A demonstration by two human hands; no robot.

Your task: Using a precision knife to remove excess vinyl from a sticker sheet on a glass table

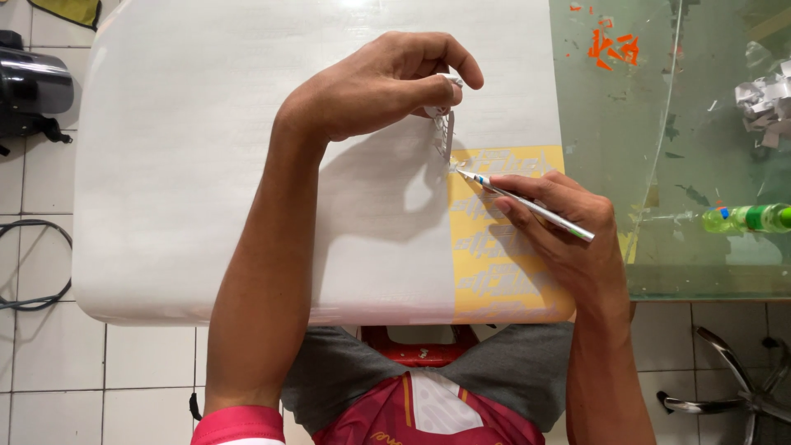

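left hand [387, 82]: fingers pinched shut on a thin white vinyl strip [443, 132], lifting it up off the sheet; the strip hangs down from the fingertips to the sheet surface.
right hand [568, 227]: closed in a pen grip around a slim silver weeding tool [527, 204], tip touching the sheet just at the foot of the lifted strip.
vinyl sheet [247, 165]: large, white, lies flat over the bench, front edge overhanging toward the person's lap.
yellow backing strip [503, 239]: exposed band at the sheet's right side, with rows of white cut lettering left on it; lettering too small to tell apart.
handling, judged: the strip looks very light, thin, floppy and sticky-backed, likely to tear or curl onto itself; best held at its free end between fingertips, pulled low and slow. The sheet is light and flexible, creases easily; hold flat by its edges.
glass bench [709, 165]: greenish glass top, showing bare to the right of the sheet, smudged.
on the glass: orange vinyl scraps [614, 45] near the top edge, crumpled white offcuts [766, 99] at far right, green bottle [746, 218] lying on its side, well apart from the hands.
room: white tiled floor [140, 363], black cable [33, 264] at left, dark machine [29, 82] at upper left, chrome chair base [733, 387] at lower right, red stool [420, 346] under the person.
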